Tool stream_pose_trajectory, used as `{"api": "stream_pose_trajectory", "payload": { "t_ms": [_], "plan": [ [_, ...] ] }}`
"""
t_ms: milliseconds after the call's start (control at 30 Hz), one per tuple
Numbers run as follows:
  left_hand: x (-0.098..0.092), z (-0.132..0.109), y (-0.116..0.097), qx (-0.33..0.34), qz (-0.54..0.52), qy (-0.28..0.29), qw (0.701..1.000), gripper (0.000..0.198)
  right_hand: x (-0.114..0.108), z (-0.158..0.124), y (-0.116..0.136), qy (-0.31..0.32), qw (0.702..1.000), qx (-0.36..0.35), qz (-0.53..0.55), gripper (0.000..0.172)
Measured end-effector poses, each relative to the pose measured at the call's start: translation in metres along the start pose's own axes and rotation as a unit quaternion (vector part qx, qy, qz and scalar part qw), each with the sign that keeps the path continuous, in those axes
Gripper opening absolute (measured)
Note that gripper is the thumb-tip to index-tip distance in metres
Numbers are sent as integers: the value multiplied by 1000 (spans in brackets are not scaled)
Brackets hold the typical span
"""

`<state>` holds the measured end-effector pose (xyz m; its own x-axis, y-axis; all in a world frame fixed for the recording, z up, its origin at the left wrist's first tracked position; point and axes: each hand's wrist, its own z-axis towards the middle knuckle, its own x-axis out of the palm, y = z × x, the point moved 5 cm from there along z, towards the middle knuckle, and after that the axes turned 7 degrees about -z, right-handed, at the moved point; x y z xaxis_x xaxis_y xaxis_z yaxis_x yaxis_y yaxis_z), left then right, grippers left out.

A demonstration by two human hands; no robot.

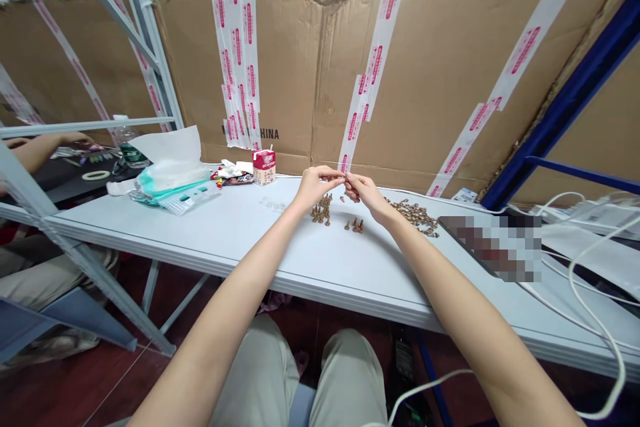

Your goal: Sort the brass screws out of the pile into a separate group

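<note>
Worktop [240, 247]: pale grey, smooth, strewn with small ribbed copper-brown screws [415, 215]
Left hand [315, 187]: pinched closed on a tiny item [345, 177], too small to identify
Right hand [367, 197]: pinched closed on the same item

White folding table [200, 240]. Teal-wrapped tissue pack [170, 177] near far edge, white tissue sheet on top. Small red-and-white drink carton [264, 167] upright, just beside crumpled snack wrappers [231, 179]. Left, dark side table [50, 180] with water bottle [129, 147], tape roll [96, 175], co-worker's forearm [40, 150] across it. Behind, cardboard sheets [400, 80] with red-printed packing tape [373, 60], grey steel rack [107, 7], blue shelf beam [575, 87]. White cable [595, 307] trailing over table's right end; pixelated patch [490, 247] hides flat item.
</note>
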<state>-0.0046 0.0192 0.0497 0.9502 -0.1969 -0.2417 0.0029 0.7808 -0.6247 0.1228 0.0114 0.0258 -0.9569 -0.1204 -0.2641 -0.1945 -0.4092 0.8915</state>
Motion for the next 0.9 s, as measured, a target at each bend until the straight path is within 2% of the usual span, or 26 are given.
{"api": "stream_pose_trajectory", "payload": {
  "t_ms": [100, 200, 367, 500, 600, 767, 900],
  "plan": [
    [0, 0, -5, 28, 34, 19, 999, 18, 0, -1, 0, -2, 1000, 17, 5, 42],
    [1, 0, -5, 23, 44, 26, 998, 18, 0, -1, 0, -3, 1000, 30, -3, 43],
    [1, 0, -2, 0, 65, 29, 997, 20, -1, -1, 5, -41, 997, -6, -62, 45],
    [3, 0, -5, 49, 129, 62, 988, 20, -4, -1, 5, -87, 984, -46, -148, 47],
    [6, -2, -7, 91, 196, 88, 972, 22, -5, 0, -1, -102, 978, -50, -177, 48],
    [12, -7, -10, 136, 283, 103, 944, 24, -1, 2, -6, -91, 986, -40, -136, 49],
    [14, -9, -9, 147, 279, 86, 945, 24, 2, 0, -4, -65, 996, 2, -64, 48]
  ]
}}
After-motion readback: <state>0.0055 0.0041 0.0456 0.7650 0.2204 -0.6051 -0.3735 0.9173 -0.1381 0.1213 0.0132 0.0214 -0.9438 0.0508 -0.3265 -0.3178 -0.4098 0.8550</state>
